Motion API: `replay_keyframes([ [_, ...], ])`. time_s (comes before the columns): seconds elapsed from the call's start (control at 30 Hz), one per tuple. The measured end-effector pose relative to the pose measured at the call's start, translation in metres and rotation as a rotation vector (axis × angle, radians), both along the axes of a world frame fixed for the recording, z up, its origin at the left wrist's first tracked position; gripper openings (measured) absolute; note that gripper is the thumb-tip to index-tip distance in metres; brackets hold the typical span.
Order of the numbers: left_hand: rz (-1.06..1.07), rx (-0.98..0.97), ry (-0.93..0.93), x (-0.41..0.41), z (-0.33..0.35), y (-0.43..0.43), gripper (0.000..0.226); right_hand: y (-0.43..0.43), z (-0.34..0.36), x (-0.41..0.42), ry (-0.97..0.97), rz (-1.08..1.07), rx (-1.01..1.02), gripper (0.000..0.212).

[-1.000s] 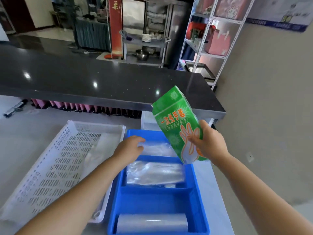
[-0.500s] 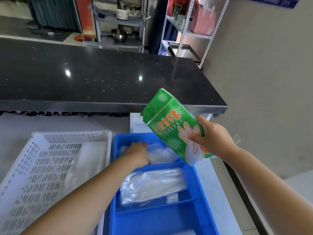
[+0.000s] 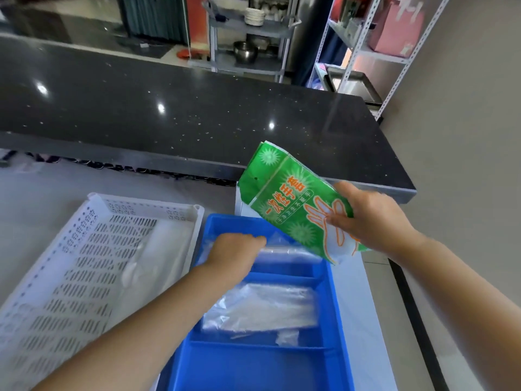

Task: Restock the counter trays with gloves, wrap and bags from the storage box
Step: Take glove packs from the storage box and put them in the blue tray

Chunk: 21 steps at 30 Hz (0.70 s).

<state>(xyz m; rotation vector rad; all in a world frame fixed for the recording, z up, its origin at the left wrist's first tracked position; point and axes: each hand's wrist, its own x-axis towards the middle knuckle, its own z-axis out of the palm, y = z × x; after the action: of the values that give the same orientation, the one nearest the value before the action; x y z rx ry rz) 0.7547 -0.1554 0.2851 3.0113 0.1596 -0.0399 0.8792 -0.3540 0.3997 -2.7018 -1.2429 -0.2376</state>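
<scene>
A blue plastic divided tray (image 3: 335, 309) sits nearest on the pale surface (image 3: 363, 320), its middle compartment holding a flat clear plastic packet (image 3: 262, 311). To its left, just beside it, lies a white perforated plastic basket (image 3: 70, 263). The left hand (image 3: 235, 251) reaches into the tray's far compartment, fingers curled down onto crinkled clear plastic bags (image 3: 287, 251) there; whether it grips them I cannot tell. The right hand (image 3: 369, 218) holds a green printed packet of disposable gloves (image 3: 290, 204) tilted above the tray's far right corner, thumb on its front and fingers behind. Beyond runs a raised black speckled counter top (image 3: 197, 114), with a white metal shelving rack (image 3: 366, 46) farther right.
</scene>
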Motion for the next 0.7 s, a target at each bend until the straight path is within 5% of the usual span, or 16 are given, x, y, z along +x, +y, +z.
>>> replay_keyframes([
  [0.1, -0.128, 0.249, -0.157, -0.031, 0.019, 0.001, 0.046, 0.016, 0.01, 0.006, -0.123, 0.155, 0.018, 0.042],
  [0.2, -0.148, 0.311, -0.251, -0.061, 0.017, 0.0, 0.029, 0.04, 0.001, 0.007, -0.14, 0.28, -0.042, 0.042],
  [0.27, -0.167, 0.303, -0.295, -0.077, 0.012, -0.004, 0.016, 0.057, -0.015, 0.006, -0.095, 0.343, -0.135, 0.045],
  [0.47, -0.121, 0.172, -0.32, -0.098, 0.0, -0.021, 0.035, 0.086, -0.045, 0.019, 0.066, 0.384, -0.375, 0.047],
  [0.6, -0.097, 0.149, -0.355, -0.102, 0.002, -0.029, 0.025, 0.091, -0.063, 0.028, 0.214, 0.369, -0.368, 0.047],
  [0.7, -0.089, 0.149, -0.372, -0.101, 0.006, -0.034, 0.018, 0.092, -0.079, 0.023, 0.134, 0.301, -0.314, 0.052],
])
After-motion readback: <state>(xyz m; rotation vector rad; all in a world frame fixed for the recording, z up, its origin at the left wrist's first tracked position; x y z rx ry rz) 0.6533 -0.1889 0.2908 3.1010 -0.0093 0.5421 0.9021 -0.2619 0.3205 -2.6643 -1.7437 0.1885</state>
